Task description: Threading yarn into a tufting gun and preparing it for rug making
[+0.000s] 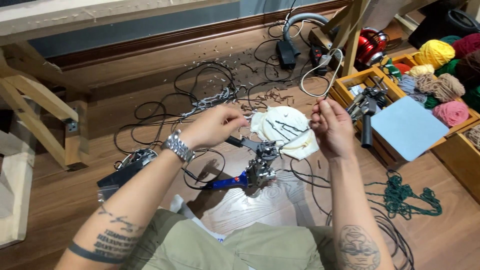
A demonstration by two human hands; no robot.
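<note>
My left hand (212,126), with a metal watch on the wrist, is closed around the black handle of a tufting gun (260,162) with a blue lower grip, which stands over the wooden floor. My right hand (331,126) pinches a thin pale cord (320,75) that loops upward, close to the gun's front end. Behind the gun lies a crumpled white cloth (285,127) with dark yarn scraps on it.
Black cables (165,107) sprawl over the floor. A wooden crate (372,80) at right holds a second tool, a blue sheet (407,127) and yarn balls (437,52). Green yarn (405,195) lies tangled at lower right. A wooden frame (45,110) stands at left.
</note>
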